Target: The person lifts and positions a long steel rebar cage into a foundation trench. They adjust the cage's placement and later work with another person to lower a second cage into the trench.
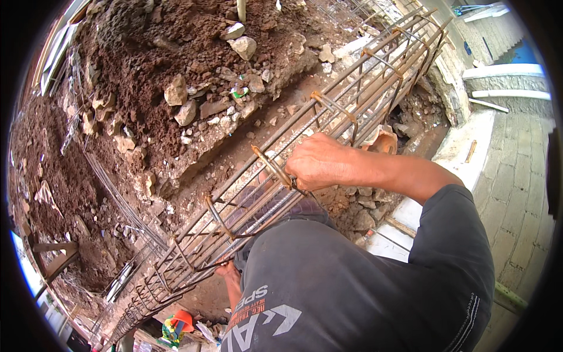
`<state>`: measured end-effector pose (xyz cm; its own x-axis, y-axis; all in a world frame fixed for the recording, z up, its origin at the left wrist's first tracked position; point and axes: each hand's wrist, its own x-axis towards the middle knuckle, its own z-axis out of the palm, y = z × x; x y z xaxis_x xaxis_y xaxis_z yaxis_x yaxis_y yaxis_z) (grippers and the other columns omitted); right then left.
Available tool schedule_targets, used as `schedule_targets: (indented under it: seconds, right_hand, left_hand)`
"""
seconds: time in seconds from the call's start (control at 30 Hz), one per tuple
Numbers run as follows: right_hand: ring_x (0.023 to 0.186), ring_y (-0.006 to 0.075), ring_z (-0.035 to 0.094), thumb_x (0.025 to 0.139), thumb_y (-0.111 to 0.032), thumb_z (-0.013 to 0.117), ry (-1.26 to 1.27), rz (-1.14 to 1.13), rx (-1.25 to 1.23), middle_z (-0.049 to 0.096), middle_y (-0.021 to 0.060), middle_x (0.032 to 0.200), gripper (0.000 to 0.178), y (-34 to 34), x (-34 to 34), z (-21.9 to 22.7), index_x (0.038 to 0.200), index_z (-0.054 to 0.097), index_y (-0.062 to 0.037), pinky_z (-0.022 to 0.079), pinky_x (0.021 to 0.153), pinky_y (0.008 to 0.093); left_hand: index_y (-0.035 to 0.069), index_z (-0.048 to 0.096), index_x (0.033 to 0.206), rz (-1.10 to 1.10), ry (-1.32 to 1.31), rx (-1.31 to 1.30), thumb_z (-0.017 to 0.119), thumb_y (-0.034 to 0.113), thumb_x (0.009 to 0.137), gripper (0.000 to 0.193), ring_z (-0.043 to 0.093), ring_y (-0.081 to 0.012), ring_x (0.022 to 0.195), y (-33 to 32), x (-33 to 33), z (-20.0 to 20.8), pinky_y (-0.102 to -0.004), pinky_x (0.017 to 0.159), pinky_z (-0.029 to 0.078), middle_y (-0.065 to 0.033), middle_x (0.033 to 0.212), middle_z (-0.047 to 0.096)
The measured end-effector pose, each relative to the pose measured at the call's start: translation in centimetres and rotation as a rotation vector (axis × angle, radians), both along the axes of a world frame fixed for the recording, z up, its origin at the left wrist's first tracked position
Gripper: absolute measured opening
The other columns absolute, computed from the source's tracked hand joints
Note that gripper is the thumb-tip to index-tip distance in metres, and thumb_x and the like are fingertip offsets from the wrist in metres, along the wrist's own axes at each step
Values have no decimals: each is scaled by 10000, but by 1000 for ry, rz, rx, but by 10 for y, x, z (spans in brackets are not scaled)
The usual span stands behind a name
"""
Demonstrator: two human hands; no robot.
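A long rebar cage (335, 107) of rusty bars and square stirrups runs slantwise from lower left to upper right in front of me. My right hand (319, 161) is closed in a fist at the near side of the cage, against the end of a stirrup (271, 165). What lies inside that fist is hidden. Lower down, my left hand (229, 271) shows only in part beside the cage's near lower bars, close to my dark shirt. Its fingers are mostly hidden by the bars and the shirt.
Beyond the cage rises a bank of brown soil (135, 53) with loose stones (176, 91). Thin rods (120, 196) lie on the left. A block wall (516, 188) stands at right. An orange container (183, 320) sits at the lower left, below the cage.
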<state>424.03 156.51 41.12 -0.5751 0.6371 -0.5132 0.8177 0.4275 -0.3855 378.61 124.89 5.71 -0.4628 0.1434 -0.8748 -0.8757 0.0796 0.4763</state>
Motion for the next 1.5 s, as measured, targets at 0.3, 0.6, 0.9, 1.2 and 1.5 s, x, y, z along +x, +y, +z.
schedule_targets:
  seconds: [0.3,0.6,0.9,1.2,1.5]
  right_hand:
    - [780,343,683,649,-153,607,-70,-17,-87,688,181,765,198,14,108,29,764,711,-29,527,682,445]
    - [759,352,679,636,-154,601,-2,28,-23,685,183,755,201,42,242,0,754,702,-27,528,661,449]
    - [784,357,689,643,-143,588,-9,44,48,695,195,791,226,51,395,-2,782,713,-17,538,688,447]
    - [861,354,680,679,-178,645,-240,-16,39,699,185,865,239,66,508,79,864,719,-46,531,734,454]
    - [801,355,665,735,-276,676,-119,32,49,675,170,771,254,95,588,87,863,710,-60,516,698,471]
  left_hand:
    - [156,355,544,-53,-68,-40,419,164,884,346,322,-137,449,11,124,35,-331,487,360,-10,482,338]
    - [155,390,518,6,-48,107,486,156,841,337,314,-103,354,46,267,39,-234,370,299,12,419,351]
    - [184,369,496,-46,54,80,453,174,863,377,312,-142,363,57,405,34,-320,489,385,3,417,374]
    - [190,300,487,-161,6,111,431,209,808,348,293,-186,372,66,515,24,-505,679,454,-4,415,318]
    - [161,358,500,-71,-13,11,385,158,854,355,286,-171,348,106,583,59,-471,651,456,-20,407,331]
